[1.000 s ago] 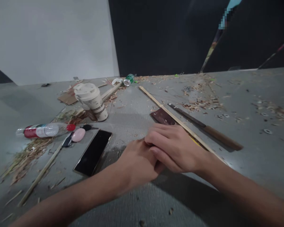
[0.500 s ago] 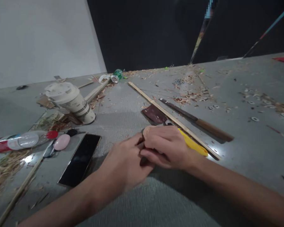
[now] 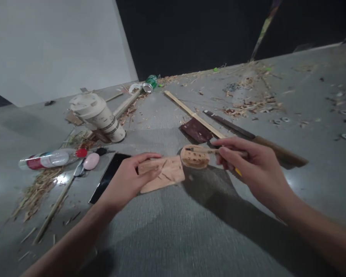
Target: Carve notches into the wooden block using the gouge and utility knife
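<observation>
Tan sheet point(image 3: 164, 176) between left fingers point(image 3: 150, 156), wooden disc point(image 3: 194, 158) between right fingers point(image 3: 233, 143), now apart.

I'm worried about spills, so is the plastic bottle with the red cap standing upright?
No, the bottle lies flat on its side on the table, off to the left of the left hand.

Grey floor point(image 3: 190, 238), white wall point(image 3: 54, 46)
</observation>
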The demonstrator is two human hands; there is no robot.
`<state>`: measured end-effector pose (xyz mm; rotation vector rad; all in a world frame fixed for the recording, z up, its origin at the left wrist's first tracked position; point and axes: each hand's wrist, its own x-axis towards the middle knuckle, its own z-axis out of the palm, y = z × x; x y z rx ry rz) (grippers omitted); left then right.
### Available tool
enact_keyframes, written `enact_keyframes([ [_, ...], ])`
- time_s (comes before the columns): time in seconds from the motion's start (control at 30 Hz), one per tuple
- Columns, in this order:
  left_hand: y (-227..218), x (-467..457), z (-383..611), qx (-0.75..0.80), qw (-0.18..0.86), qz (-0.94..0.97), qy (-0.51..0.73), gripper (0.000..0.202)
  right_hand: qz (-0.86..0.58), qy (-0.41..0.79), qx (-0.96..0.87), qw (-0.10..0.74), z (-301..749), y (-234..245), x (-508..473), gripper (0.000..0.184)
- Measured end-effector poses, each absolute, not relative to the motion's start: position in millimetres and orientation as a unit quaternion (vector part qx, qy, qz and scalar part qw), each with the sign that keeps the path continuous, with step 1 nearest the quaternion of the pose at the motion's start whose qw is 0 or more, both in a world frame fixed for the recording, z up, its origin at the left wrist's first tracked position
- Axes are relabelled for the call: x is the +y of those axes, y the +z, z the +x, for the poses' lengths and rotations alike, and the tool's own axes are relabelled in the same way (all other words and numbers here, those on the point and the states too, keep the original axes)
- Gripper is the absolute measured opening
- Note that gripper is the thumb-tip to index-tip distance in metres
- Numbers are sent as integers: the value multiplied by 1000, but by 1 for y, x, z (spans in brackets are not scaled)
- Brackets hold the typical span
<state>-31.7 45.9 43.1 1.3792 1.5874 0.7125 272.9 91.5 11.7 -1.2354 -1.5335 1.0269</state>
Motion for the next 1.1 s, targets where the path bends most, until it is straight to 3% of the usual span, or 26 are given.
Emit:
enact_keyframes([
  [0.1,27,43,-12,585,552,440,399,61,-468,566,-507,452,261,4,81,32],
  [0.17,17,35,2,545,621,398,399,63,-442,625,-474,435,252,-2,73,34],
  [0.33,0,9,19,465,735,318,378,66,-354,673,-461,458,235,-8,55,29],
  [0.47,-2,-4,23,431,771,275,379,60,-357,691,-465,422,231,-5,51,26],
  [0.67,0,-3,24,385,797,242,397,64,-396,661,-491,406,239,-8,56,21],
  [0.9,1,-3,23,410,783,232,406,64,-474,513,-608,378,243,-3,59,26],
  [1.1,-5,-2,19,462,727,295,414,60,-452,441,-683,365,240,6,57,23],
])
